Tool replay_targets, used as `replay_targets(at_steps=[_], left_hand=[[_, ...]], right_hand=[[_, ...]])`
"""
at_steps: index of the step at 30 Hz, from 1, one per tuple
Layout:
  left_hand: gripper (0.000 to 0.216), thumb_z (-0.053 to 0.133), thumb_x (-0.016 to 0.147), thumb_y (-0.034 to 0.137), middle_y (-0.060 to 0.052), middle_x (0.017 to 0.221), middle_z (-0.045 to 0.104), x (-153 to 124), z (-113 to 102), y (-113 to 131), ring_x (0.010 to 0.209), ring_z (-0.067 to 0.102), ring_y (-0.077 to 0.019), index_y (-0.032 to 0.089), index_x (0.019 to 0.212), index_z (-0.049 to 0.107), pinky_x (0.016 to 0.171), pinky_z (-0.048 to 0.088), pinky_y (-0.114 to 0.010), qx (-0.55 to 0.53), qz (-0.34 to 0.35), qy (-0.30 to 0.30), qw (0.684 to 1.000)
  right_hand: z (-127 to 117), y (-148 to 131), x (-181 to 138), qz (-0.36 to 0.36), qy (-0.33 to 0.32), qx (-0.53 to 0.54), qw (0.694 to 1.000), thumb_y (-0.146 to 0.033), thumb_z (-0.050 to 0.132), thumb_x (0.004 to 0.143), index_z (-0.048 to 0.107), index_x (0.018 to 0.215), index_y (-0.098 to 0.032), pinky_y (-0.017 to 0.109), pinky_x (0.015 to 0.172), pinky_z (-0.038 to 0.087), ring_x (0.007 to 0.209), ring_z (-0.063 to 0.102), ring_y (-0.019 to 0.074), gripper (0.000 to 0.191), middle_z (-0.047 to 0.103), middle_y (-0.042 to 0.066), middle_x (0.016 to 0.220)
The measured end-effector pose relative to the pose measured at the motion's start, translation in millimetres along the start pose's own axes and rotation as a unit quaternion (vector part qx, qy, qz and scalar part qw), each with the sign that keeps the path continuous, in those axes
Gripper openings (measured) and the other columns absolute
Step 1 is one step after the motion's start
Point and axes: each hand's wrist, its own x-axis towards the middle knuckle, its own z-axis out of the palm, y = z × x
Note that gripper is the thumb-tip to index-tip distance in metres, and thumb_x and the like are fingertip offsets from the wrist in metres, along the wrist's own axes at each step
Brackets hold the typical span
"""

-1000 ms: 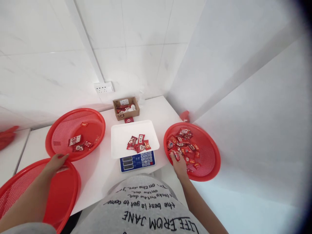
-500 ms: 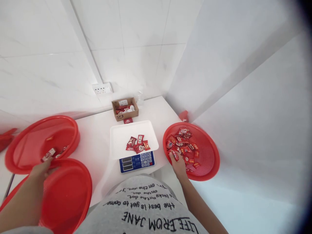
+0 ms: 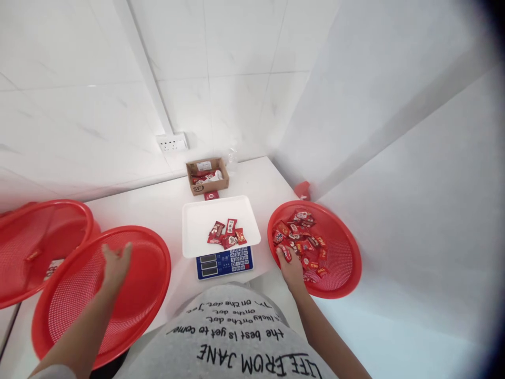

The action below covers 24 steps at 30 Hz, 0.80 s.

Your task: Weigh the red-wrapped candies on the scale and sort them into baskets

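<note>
My left hand [image 3: 116, 263] hangs over the nearer left red basket [image 3: 160, 273], thumb and fingers apart with nothing in them. No packets show in that basket. At the right, my right hand [image 3: 291, 266] pinches a small red packet [image 3: 285, 253] at the near-left edge of the right red basket [image 3: 347, 252]. Many red packets [image 3: 303, 237] lie heaped in its left half. Between the hands, several red packets [image 3: 230, 240] rest on the white tray [image 3: 197, 216] of a scale with a blue keypad [image 3: 224, 264].
A farther red basket [image 3: 84, 210] stands at the left edge, partly behind the nearer one, with a few packets inside. Against the wall sits a small cardboard box [image 3: 211, 186] of packets, a red packet [image 3: 211, 195] before it. A wall socket [image 3: 172, 142] is above.
My left hand has left a white-and-red packet in the farther left basket and moved right, opening. The nearer left basket has shifted right and up. My right hand stays on its packet.
</note>
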Motion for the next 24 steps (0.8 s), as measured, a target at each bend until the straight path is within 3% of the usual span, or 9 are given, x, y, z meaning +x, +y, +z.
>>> replay_targets(at_steps=[2, 6, 15, 24], left_hand=[[0.084, 0.042, 0.083, 0.055, -0.02, 0.139, 0.041, -19.7, 20.4, 15.3, 0.126, 0.042, -0.0313, 0.009, 0.144, 0.008, 0.101, 0.036, -0.046, -0.046, 0.007, -0.105, 0.993], [0.092, 0.056, 0.077, 0.05, -0.022, 0.142, 0.035, -46.8, 45.3, 33.6, 0.13, 0.036, -0.0303, 0.011, 0.145, 0.006, 0.103, 0.033, -0.043, -0.023, 0.076, -0.2, 0.977], [0.088, 0.057, 0.077, 0.032, -0.022, 0.138, 0.041, -44.7, 49.3, 38.7, 0.126, 0.043, -0.0304, 0.012, 0.145, 0.004, 0.096, 0.04, -0.041, 0.011, 0.12, -0.234, 0.965], [0.076, 0.05, 0.073, 0.013, -0.016, 0.135, 0.047, -44.9, 49.3, 45.7, 0.122, 0.047, -0.0273, 0.012, 0.143, 0.022, 0.095, 0.042, -0.037, 0.069, 0.209, -0.25, 0.943]], right_hand=[[0.7, 0.3, 0.6, -0.002, -0.003, -0.005, 1.0, -0.058, 0.052, 0.071, 0.06, 0.096, -0.018, 0.04, 0.094, 0.039, 0.102, 0.056, 0.0253, 0.048, 0.065, 0.011, 0.106], [1.9, 2.6, 1.9, -0.011, -0.004, -0.008, 1.0, -0.06, 0.05, 0.071, 0.06, 0.095, -0.019, 0.039, 0.093, 0.039, 0.101, 0.056, 0.0253, 0.049, 0.065, 0.011, 0.105], [2.9, 2.9, 2.6, -0.017, 0.003, -0.001, 1.0, -0.063, 0.05, 0.07, 0.061, 0.095, -0.017, 0.039, 0.092, 0.04, 0.101, 0.056, 0.0262, 0.053, 0.065, 0.012, 0.104], [1.6, 0.5, 0.7, -0.021, -0.001, -0.001, 1.0, -0.062, 0.05, 0.07, 0.061, 0.094, -0.018, 0.039, 0.092, 0.04, 0.101, 0.057, 0.0258, 0.051, 0.065, 0.013, 0.103]])
